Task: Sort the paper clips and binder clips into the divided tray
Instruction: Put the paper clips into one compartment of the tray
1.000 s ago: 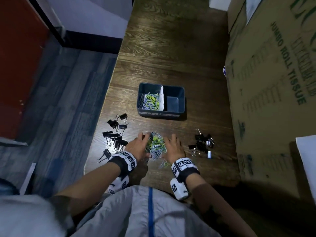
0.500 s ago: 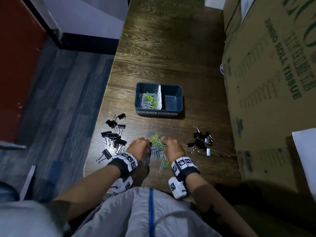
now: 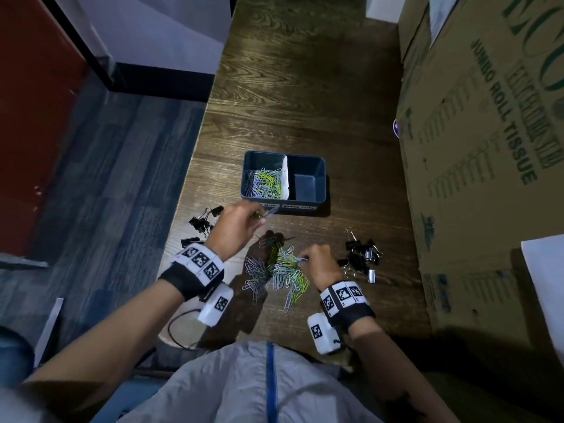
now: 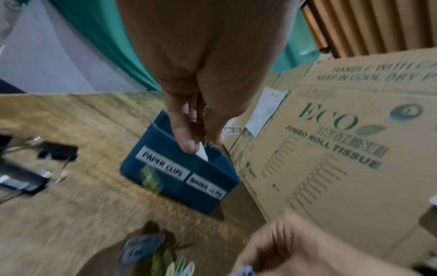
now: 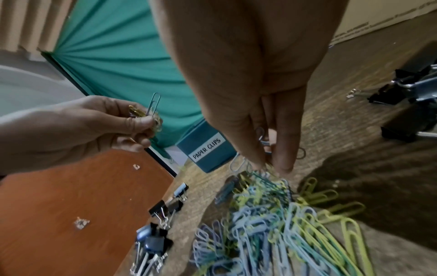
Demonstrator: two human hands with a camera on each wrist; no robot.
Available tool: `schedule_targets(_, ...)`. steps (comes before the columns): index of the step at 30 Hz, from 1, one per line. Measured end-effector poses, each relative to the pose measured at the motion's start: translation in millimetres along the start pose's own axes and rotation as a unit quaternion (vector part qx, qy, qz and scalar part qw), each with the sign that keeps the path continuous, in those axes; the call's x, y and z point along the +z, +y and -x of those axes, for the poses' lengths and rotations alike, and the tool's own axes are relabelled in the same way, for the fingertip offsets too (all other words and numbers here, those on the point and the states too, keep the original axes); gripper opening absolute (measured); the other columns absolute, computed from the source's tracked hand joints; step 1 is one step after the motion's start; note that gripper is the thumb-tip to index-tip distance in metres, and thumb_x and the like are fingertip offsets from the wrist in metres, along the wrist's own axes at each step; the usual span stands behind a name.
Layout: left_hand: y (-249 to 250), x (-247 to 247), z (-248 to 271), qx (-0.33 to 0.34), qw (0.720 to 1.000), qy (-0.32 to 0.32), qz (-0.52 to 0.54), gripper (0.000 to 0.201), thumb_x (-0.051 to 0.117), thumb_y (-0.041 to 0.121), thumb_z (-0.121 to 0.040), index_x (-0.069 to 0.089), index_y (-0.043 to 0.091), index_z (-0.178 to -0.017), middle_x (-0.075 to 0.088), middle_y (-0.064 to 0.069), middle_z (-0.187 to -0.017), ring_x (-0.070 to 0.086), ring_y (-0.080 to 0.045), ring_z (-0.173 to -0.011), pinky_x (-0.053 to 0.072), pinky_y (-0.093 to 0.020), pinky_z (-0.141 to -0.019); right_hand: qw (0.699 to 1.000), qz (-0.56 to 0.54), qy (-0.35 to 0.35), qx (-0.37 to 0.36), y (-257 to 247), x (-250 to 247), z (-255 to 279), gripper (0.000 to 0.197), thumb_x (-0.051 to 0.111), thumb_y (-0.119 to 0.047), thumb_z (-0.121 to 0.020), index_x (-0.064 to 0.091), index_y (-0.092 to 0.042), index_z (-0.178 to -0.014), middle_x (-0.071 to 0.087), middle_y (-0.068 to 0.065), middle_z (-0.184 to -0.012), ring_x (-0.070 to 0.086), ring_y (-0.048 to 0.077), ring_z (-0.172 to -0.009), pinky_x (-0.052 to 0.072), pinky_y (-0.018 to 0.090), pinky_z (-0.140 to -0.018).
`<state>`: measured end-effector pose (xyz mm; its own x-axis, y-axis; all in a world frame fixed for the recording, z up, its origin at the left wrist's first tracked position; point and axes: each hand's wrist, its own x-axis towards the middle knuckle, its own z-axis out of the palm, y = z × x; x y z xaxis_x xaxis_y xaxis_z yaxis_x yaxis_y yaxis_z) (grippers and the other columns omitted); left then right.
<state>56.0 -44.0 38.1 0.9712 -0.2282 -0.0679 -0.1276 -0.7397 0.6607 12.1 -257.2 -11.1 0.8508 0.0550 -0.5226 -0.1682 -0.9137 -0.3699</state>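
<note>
Now left hand (image 3: 235, 227) raised, pinching paper clips (image 5: 151, 112), right hand (image 3: 319, 264) pinching pile (image 3: 277, 270).

The head view looks steeply down from above the table (image 3: 305, 87), taking in both hands and the divided tray (image 3: 320, 178). Each wrist view sits close behind its own fingers, low and tilted — both face the tray's labelled front (image 4: 179, 179) (image 5: 208, 147), which all three views share.

Blue divided tray (image 3: 322, 190): paper clips (image 3: 265, 184) left compartment; loose pile (image 3: 279, 270), black binder clips (image 3: 361, 254) on table.
</note>
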Motion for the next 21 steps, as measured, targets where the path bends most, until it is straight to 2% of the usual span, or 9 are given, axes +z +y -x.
schedule_targets(2, 7.9, -12.2, -22.5, 0.004, 0.999, 0.031, 0.006, 0.015, 0.065, 0.018, -0.09, 0.068, 0.011, -0.103, 0.062, 0.005, -0.089, 0.059, -0.004, -0.072, 0.043, -0.007, -0.063, 0.999, -0.017, 0.014, -0.023, -5.1, -8.4, 1.1, 0.015, 0.066, -0.004, -0.09, 0.08, -0.011, -0.091, 0.076, 0.009, -0.091, 0.071, 0.023, -0.085, 0.059, 0.036, -0.086)
schedule_targets(4, 13.1, -21.5, -47.4, -0.006, 0.999, 0.051, 0.017, 0.018, 0.067, 0.02, -0.09, 0.068, 0.011, -0.106, 0.066, 0.001, -0.092, 0.061, -0.009, -0.075, 0.047, -0.014, -0.069, 0.999, -0.03, 0.025, -0.035, -14.8, -20.1, 2.6, 0.014, 0.068, -0.004, -0.09, 0.079, -0.012, -0.084, 0.075, 0.006, -0.083, 0.07, 0.019, -0.078, 0.06, 0.038, -0.081)
schedule_targets(6, 14.3, -26.5, -68.6, -0.029, 0.998, 0.045, 0.024, 0.023, 0.067, 0.021, -0.089, 0.066, 0.012, -0.11, 0.07, -0.005, -0.097, 0.062, -0.011, -0.077, 0.05, -0.018, -0.07, 0.998, -0.034, 0.02, -0.043, -29.5, -37.8, 6.3, 0.009, 0.071, -0.009, -0.09, 0.077, -0.013, -0.085, 0.072, 0.003, -0.082, 0.068, 0.016, -0.077, 0.06, 0.038, -0.081)
schedule_targets(8, 11.9, -28.2, -81.8, -0.044, 0.998, 0.032, 0.031, 0.034, 0.071, 0.024, -0.086, 0.063, 0.013, -0.118, 0.07, -0.007, -0.102, 0.063, -0.014, -0.083, 0.052, -0.024, -0.077, 0.996, -0.052, 0.033, -0.07, -43.1, -58.9, 9.1, 0.004, 0.072, -0.012, -0.09, 0.076, -0.012, -0.09, 0.068, 0.0, -0.082, 0.062, 0.009, -0.075, 0.056, 0.029, -0.08)
schedule_targets(10, 3.6, -27.9, -84.9, -0.064, 0.997, 0.029, 0.019, 0.042, 0.071, 0.027, -0.086, 0.059, 0.015, -0.125, 0.069, -0.005, -0.103, 0.063, -0.017, -0.09, 0.049, -0.028, -0.084, 0.992, -0.065, 0.058, -0.092, -59.1, -83.8, 12.2, 0.008, 0.07, -0.013, -0.092, 0.075, -0.008, -0.095, 0.065, -0.003, -0.089, 0.055, 0.005, -0.075, 0.049, 0.021, -0.079)
schedule_targets(13, -14.4, -17.1, -67.2, -0.094, 0.994, 0.059, -0.004, 0.022, 0.064, 0.014, -0.092, 0.064, 0.014, -0.114, 0.07, -0.004, -0.097, 0.065, -0.018, -0.085, 0.052, -0.029, -0.079, 0.983, -0.075, 0.111, -0.126, -83.2, -117.9, 4.6, 0.008, 0.07, -0.008, -0.091, 0.078, -0.007, -0.091, 0.073, 0.006, -0.088, 0.064, 0.016, -0.083, 0.055, 0.031, -0.081)
schedule_targets(15, -26.9, -1.4, -45.0, -0.111, 0.991, 0.065, -0.028, 0.019, 0.061, 0.002, -0.089, 0.067, 0.013, -0.103, 0.069, -0.006, -0.094, 0.065, -0.02, -0.082, 0.054, -0.029, -0.074, 0.978, -0.073, 0.14, -0.14, -97.7, -134.1, -9.5, 0.011, 0.069, -0.007, -0.089, 0.08, -0.008, -0.087, 0.074, 0.007, -0.084, 0.066, 0.016, -0.083, 0.055, 0.031, -0.079)
schedule_targets(18, -38.9, 27.3, -11.1, -0.143, 0.986, -0.02, -0.08, 0.027, 0.064, 0.003, -0.085, 0.063, 0.009, -0.112, 0.063, -0.013, -0.11, 0.063, -0.028, -0.095, 0.053, -0.034, -0.085, 0.974, -0.074, 0.167, -0.136, -117.1, -148.9, -37.0, 0.012, 0.07, -0.007, -0.089, 0.08, -0.012, -0.091, 0.072, 0.004, -0.083, 0.061, 0.011, -0.074, 0.045, 0.018, -0.069)
schedule_targets(21, -44.5, 55.4, 14.1, -0.18, 0.964, -0.139, -0.134, 0.05, 0.065, 0.012, -0.086, 0.044, 0.008, -0.13, 0.044, -0.016, -0.127, 0.05, -0.034, -0.114, 0.049, -0.045, -0.091, 0.974, -0.068, 0.161, -0.141, -127.8, -148.5, -58.5, 0.016, 0.074, -0.005, -0.085, 0.08, -0.012, -0.099, 0.076, 0.006, -0.095, 0.063, 0.012, -0.08, 0.05, 0.02, -0.075)
